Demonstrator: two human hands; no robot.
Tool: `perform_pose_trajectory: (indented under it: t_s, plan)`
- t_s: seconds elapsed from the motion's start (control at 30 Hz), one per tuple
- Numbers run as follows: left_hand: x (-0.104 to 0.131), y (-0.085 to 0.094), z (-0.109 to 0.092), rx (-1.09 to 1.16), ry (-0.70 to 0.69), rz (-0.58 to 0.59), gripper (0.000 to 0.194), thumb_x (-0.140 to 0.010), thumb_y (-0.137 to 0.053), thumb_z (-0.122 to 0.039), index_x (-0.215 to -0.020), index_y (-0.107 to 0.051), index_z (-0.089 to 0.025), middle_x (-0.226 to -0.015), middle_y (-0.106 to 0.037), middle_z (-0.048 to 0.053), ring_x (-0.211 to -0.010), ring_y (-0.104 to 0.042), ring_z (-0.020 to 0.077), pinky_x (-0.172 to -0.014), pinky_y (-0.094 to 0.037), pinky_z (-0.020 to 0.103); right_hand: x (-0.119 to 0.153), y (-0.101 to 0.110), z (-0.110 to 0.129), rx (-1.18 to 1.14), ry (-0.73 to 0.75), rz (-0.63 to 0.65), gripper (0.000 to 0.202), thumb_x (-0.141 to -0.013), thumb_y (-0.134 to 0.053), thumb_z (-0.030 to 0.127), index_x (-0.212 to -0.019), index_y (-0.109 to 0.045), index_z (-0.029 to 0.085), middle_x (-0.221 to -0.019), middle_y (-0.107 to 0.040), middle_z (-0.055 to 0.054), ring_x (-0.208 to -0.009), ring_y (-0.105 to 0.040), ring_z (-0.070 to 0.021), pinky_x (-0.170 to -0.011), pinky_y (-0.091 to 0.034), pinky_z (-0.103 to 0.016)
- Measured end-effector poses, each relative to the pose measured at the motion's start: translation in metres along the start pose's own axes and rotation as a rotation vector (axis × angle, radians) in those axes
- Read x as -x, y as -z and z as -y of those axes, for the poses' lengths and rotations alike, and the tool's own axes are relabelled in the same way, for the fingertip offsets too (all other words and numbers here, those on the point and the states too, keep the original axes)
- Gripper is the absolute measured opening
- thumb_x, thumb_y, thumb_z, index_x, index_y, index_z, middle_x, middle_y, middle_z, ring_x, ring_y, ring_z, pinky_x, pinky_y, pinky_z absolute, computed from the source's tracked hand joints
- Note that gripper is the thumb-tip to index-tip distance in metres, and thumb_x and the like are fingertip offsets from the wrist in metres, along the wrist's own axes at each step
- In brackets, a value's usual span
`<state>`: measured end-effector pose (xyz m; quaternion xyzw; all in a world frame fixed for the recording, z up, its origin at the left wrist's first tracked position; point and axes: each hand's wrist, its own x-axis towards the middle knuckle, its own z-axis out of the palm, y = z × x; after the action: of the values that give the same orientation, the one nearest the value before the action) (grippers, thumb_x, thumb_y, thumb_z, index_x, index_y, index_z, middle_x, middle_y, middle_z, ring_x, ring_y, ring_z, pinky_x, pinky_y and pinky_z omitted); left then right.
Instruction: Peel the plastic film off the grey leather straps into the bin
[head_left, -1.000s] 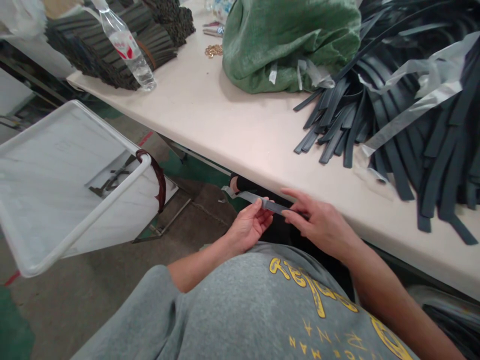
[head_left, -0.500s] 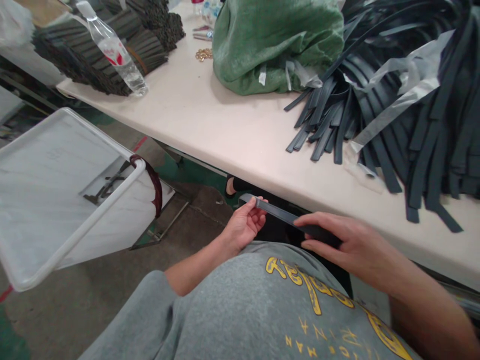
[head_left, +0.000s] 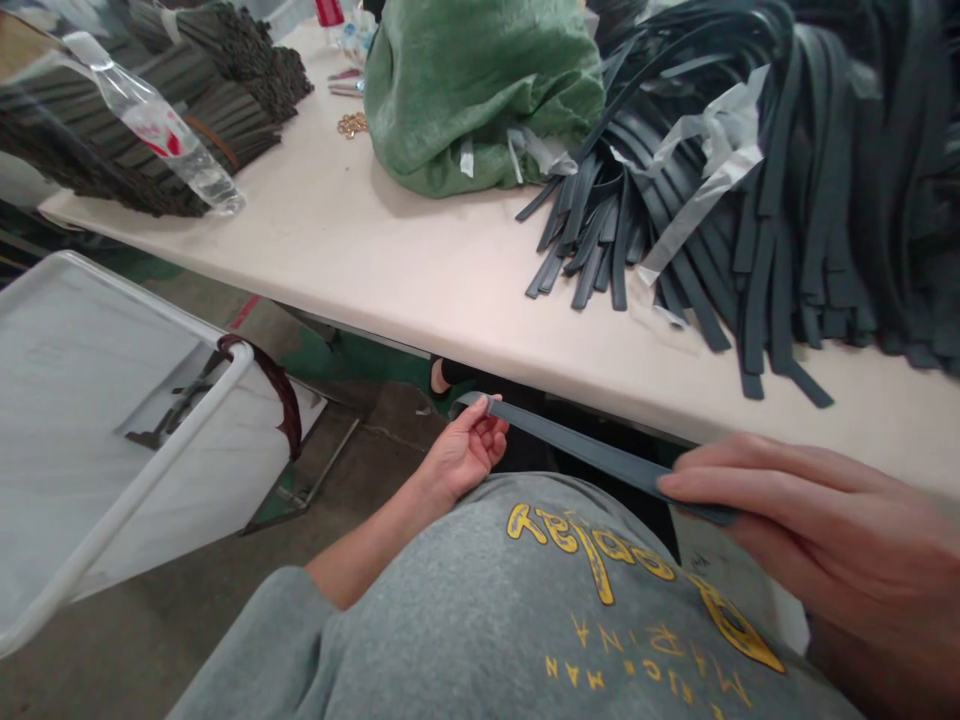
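Note:
A dark grey-blue flat strap (head_left: 577, 442) stretches between my two hands, below the table's front edge. My left hand (head_left: 469, 450) pinches it near its left end, thumb on top, and the strap curls over beyond the fingers. Farther right, my right hand (head_left: 817, 520) grips the strap between thumb and fingers; that hand is partly blurred. On the table to the right lies a large pile of similar dark straps (head_left: 787, 230), their ends fanned toward me, with a strip of whitish wrap (head_left: 705, 205) around some of them.
The pale table (head_left: 420, 270) runs across in front of me. On it are a green cloth bundle (head_left: 480, 90), a clear bottle (head_left: 169, 135), stacked dark strips (head_left: 97, 150) and small gold-coloured pieces (head_left: 352, 125). A white-framed cart (head_left: 142, 490) stands at left.
My right hand has slid rightward along the strap, so a longer stretch shows between the hands. My left hand keeps its pinch. The view has shifted to the right.

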<state>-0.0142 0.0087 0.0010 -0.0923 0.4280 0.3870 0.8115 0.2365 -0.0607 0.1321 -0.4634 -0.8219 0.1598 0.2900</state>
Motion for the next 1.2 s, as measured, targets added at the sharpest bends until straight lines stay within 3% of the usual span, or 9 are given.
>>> perform_pose_trajectory:
  t_s: [0.2, 0.33, 0.43, 0.5, 0.6, 0.77, 0.9, 1.07, 1.2]
  plan:
    - [0.004, -0.001, 0.002, -0.043, 0.019, 0.024, 0.017, -0.095, -0.054, -0.019, -0.092, -0.070, -0.012, -0.071, -0.072, 0.003, -0.056, -0.067, 0.0107, -0.049, -0.053, 0.018, -0.036, -0.058, -0.011, -0.214, 0.042, 0.045, 0.020, -0.095, -0.054, 0.022, -0.100, -0.072, 0.027, -0.090, -0.070, -0.003, -0.078, -0.067, -0.0133, -0.069, -0.055, -0.024]
    - [0.009, -0.001, 0.005, -0.086, 0.028, 0.105, 0.020, -0.096, -0.051, -0.017, -0.091, -0.069, -0.012, -0.071, -0.072, 0.004, -0.057, -0.068, 0.0120, -0.055, -0.057, 0.022, -0.047, -0.110, -0.034, -0.240, 0.159, -0.019, 0.016, -0.095, -0.056, 0.026, -0.097, -0.072, 0.022, -0.117, -0.068, -0.010, -0.108, -0.064, -0.0206, -0.090, -0.055, -0.036]
    - [0.012, 0.002, 0.007, -0.071, 0.052, 0.187, 0.026, -0.095, -0.046, -0.016, -0.082, -0.068, -0.011, -0.069, -0.071, 0.006, -0.063, -0.070, 0.0160, -0.063, -0.059, 0.028, -0.052, -0.135, -0.042, -0.277, 0.196, -0.019, 0.018, -0.098, -0.051, 0.022, -0.098, -0.069, 0.020, -0.112, -0.071, -0.010, -0.104, -0.067, -0.0199, -0.088, -0.055, -0.037]
    - [0.011, 0.006, 0.004, -0.048, 0.086, 0.243, 0.028, -0.095, -0.044, -0.021, -0.088, -0.068, -0.008, -0.078, -0.073, 0.011, -0.073, -0.072, 0.0205, -0.071, -0.059, 0.033, -0.051, -0.134, -0.041, -0.293, 0.148, -0.008, 0.017, -0.098, -0.051, 0.023, -0.098, -0.067, 0.019, -0.097, -0.074, -0.007, -0.090, -0.069, -0.0176, -0.081, -0.056, -0.033]
    - [-0.002, 0.017, -0.015, 0.031, 0.023, 0.214, 0.041, -0.097, -0.043, -0.035, -0.112, -0.063, -0.001, -0.097, -0.073, 0.019, -0.088, -0.072, 0.0240, -0.078, -0.059, 0.035, -0.043, -0.109, -0.035, -0.363, 0.047, 0.073, 0.018, -0.099, -0.049, 0.023, -0.096, -0.067, 0.020, -0.086, -0.073, -0.003, -0.076, -0.067, -0.0132, -0.072, -0.053, -0.025]
    - [-0.032, 0.049, -0.082, 0.162, -0.387, -0.206, 0.047, -0.103, -0.033, -0.035, -0.123, -0.054, 0.002, -0.076, -0.070, 0.013, -0.063, -0.069, 0.0171, -0.060, -0.057, 0.026, -0.014, -0.061, -0.034, -0.555, -0.071, 0.297, 0.026, -0.100, -0.044, 0.025, -0.091, -0.069, 0.022, -0.082, -0.072, 0.000, -0.072, -0.066, -0.0113, -0.067, -0.050, -0.021]
    - [-0.022, 0.065, -0.127, 0.214, -0.706, -0.289, 0.037, -0.105, -0.027, -0.027, -0.128, -0.053, -0.012, -0.078, -0.070, 0.004, -0.058, -0.064, 0.0077, -0.056, -0.050, 0.014, 0.000, -0.063, -0.039, -0.624, -0.166, 0.399, 0.027, -0.099, -0.045, 0.029, -0.092, -0.070, 0.023, -0.082, -0.072, -0.001, -0.072, -0.067, -0.0130, -0.068, -0.050, -0.022]
    - [0.003, 0.052, -0.116, -0.161, -0.932, -0.070, 0.025, -0.093, -0.057, -0.028, -0.115, -0.064, -0.019, -0.088, -0.073, 0.004, -0.063, -0.067, 0.0106, -0.056, -0.049, 0.018, -0.018, -0.080, -0.033, -0.759, -0.277, 0.273, 0.030, -0.097, -0.050, 0.038, -0.091, -0.073, 0.020, -0.086, -0.074, -0.006, -0.079, -0.069, -0.0175, -0.073, -0.054, -0.027]
    - [0.007, 0.034, -0.082, -0.653, -0.830, 0.172, 0.038, -0.081, -0.072, -0.043, -0.108, -0.069, -0.016, -0.084, -0.074, 0.007, -0.063, -0.066, 0.0141, -0.057, -0.049, 0.022, -0.048, -0.075, -0.039, -0.886, -0.226, 0.009, 0.023, -0.093, -0.058, 0.038, -0.093, -0.075, 0.023, -0.125, -0.068, -0.008, -0.112, -0.064, -0.0215, -0.100, -0.048, -0.037]
